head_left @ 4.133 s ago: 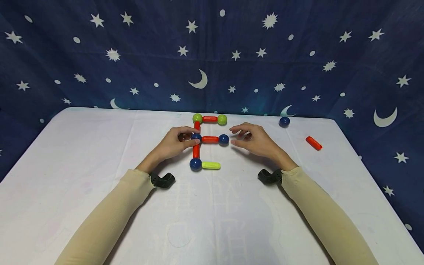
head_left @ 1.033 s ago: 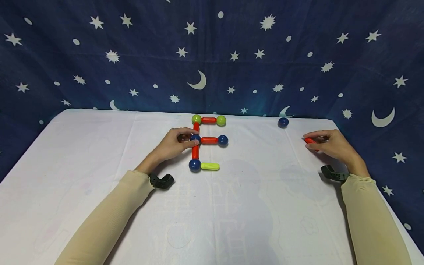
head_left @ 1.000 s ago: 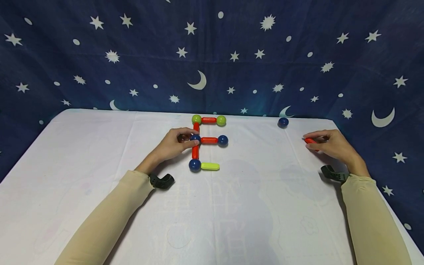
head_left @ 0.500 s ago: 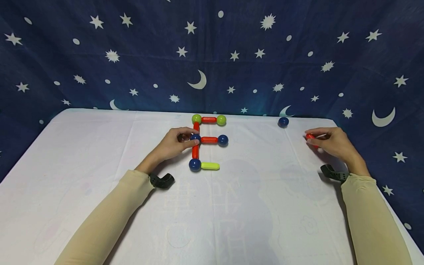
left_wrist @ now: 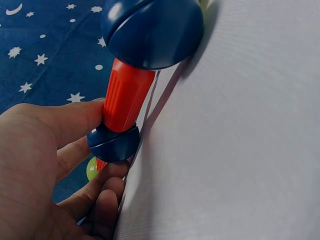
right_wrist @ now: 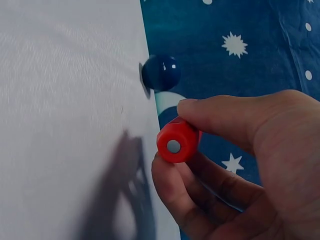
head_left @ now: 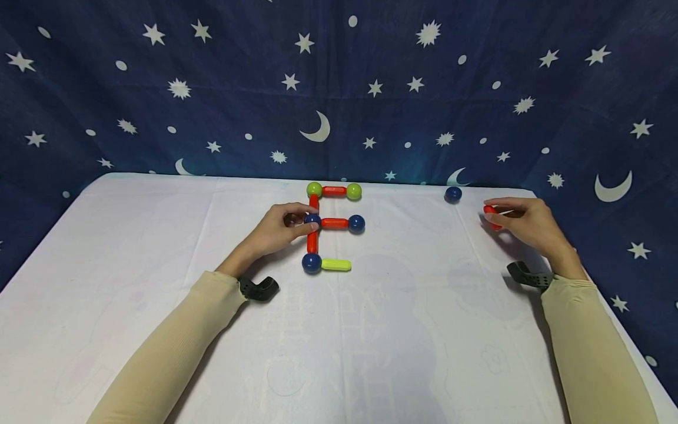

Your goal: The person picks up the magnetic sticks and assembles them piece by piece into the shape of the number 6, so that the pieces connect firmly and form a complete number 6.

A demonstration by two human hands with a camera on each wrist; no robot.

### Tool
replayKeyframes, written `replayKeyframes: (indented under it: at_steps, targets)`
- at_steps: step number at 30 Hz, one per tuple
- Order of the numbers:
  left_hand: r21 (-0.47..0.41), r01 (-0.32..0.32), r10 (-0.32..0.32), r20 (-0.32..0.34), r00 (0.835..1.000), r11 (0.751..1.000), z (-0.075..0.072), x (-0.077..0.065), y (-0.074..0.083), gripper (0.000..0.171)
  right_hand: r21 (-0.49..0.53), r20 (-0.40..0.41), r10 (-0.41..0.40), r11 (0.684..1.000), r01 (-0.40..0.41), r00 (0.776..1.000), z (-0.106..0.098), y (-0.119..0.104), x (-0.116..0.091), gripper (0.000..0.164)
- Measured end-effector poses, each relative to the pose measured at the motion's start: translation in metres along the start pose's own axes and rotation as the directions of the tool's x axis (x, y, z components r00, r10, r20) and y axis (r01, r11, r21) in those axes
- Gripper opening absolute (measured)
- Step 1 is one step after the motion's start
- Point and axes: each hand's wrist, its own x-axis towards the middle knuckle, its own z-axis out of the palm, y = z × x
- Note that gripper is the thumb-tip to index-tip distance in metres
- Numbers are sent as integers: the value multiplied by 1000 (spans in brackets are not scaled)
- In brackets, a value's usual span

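My left hand (head_left: pixel 275 231) holds the middle blue ball (left_wrist: pixel 114 144) of a flat build of magnetic rods and balls. Red rods (head_left: pixel 335 223) link green balls (head_left: pixel 354 192) at the back and blue balls (head_left: pixel 356 224) in the middle. At the front, a yellow-green rod (head_left: pixel 336 265) sticks out to the right from a blue ball (head_left: pixel 311 263), its far end bare. Over at the right, my right hand (head_left: pixel 535 227) pinches a loose red magnetic rod (right_wrist: pixel 176 142) between thumb and fingers. The rod's round metal end faces the right wrist camera.
A loose blue ball (head_left: pixel 452 195) lies near the table's back edge, left of my right hand. White cloth covers the table (head_left: pixel 402 341). Behind it hangs a dark blue curtain (head_left: pixel 212 94) with stars and moons.
My right hand has gone from beside the build to the far right and picked up the red rod, then turned it and shifted slightly back. The left hand stays on the build.
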Motion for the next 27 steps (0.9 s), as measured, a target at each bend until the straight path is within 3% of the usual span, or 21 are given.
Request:
replayKeyframes:
  at_steps: [14,27]
  targets:
    - [-5,6,-6,0,1000,1000,-1,-1,1,36,69,-40,-89,993,92,995,13,-26,3,34]
    - [-1,11,-11,-1,1000,1000,0,1,0,36,127,4,-149,981,147,989,33,-59,4,34]
